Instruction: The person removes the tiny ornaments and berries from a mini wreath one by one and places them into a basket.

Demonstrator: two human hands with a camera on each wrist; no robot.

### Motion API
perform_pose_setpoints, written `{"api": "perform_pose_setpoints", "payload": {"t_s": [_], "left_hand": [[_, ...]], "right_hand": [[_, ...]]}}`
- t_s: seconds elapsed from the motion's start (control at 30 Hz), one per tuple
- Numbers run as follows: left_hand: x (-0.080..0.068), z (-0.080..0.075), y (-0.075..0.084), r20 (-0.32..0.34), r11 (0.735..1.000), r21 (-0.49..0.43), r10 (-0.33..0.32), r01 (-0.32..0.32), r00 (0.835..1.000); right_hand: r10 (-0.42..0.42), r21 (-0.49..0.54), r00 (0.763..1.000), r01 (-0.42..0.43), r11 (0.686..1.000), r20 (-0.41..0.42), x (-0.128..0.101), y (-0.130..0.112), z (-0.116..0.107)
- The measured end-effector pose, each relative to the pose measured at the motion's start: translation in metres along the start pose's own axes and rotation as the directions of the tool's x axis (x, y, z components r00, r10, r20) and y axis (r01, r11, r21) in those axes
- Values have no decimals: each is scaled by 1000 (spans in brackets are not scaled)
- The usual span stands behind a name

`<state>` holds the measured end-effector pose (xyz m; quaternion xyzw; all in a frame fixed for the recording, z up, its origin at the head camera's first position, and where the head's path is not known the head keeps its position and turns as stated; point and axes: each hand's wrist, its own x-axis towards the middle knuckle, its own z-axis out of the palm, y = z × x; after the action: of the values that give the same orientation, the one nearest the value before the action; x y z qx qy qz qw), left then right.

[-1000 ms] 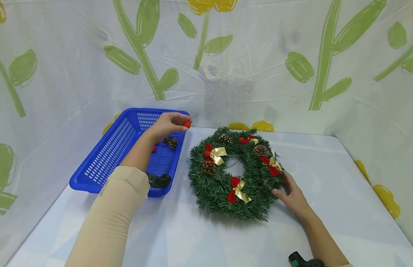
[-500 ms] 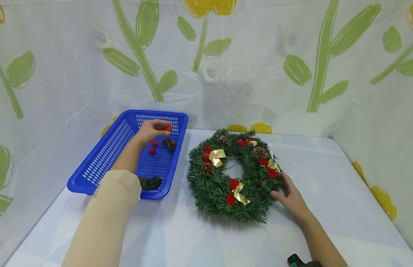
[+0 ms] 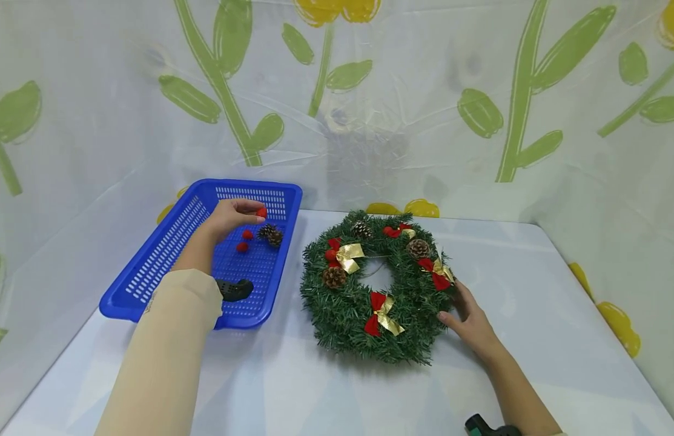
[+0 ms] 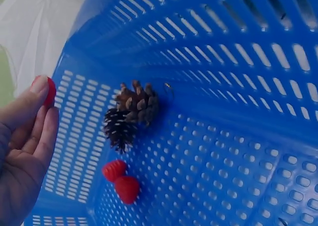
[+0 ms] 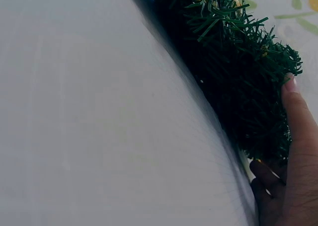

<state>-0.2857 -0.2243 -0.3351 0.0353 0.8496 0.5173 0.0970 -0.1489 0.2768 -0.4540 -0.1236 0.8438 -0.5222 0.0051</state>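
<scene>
My left hand [image 3: 233, 215] hovers over the blue basket [image 3: 151, 272] and pinches a small red berry [image 3: 261, 212] between thumb and fingertips; the berry [image 4: 50, 91] also shows in the left wrist view. On the basket floor lie two pine cones [image 4: 131, 114] and two red berries [image 4: 121, 181]. A green wreath [image 3: 347, 303] with red-and-gold bows and pine cones lies flat on the table. My right hand [image 3: 467, 321] rests against the wreath's right edge, fingers lying straight on the green needles [image 5: 238, 87].
The white table [image 3: 533, 272] is walled by a plastic sheet printed with green leaves and yellow flowers [image 3: 369, 91]. The basket stands at the table's left, close to the sheet. A dark wrist strap [image 3: 235, 289] sits on my left forearm.
My left hand carried the red berry from beside the wreath's left edge leftward, to above the basket's inside. The right hand stayed on the wreath.
</scene>
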Motion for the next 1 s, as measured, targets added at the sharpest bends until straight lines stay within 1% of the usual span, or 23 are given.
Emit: {"api": "perform_pose_setpoints", "payload": {"t_s": [0.07,0.1,0.2,0.37,0.43,0.53,0.6,0.77,0.87,1.0], "left_hand": [[-1,-2,-2,6,1000,17,-22,22,1000],[1,-3,-7,9,999,29,-27,27,1000],[-3,-5,-10,27,998,52,-40,39,999],[-5,-9,-18,19,998,34,-49,48,999],[-5,-10,-21,19,998,41,-54,53,998],[-5,-10,-24,32,995,79,-59,56,998],[-3,-9,-26,43,991,123,-63,58,997],[-1,-5,-30,95,974,221,-69,47,993],[1,-2,-31,129,967,254,-61,27,990],[5,4,-33,151,965,263,-61,20,987]], "right_hand": [[-16,11,1000,16,1000,0,0,0,1],[-22,16,1000,22,1000,-1,1,0,1],[-33,22,999,33,999,-1,1,1,2],[-14,21,1000,14,1000,6,1,-1,3],[-4,19,1000,4,1000,7,1,-2,4],[1,18,1000,-2,1000,10,1,-3,4],[12,11,1000,-12,1000,11,0,-3,3],[21,-10,1000,-21,1000,8,-1,0,2],[15,-14,1000,-15,1000,7,0,0,1],[14,4,1000,-14,1000,6,0,-1,0]]}}
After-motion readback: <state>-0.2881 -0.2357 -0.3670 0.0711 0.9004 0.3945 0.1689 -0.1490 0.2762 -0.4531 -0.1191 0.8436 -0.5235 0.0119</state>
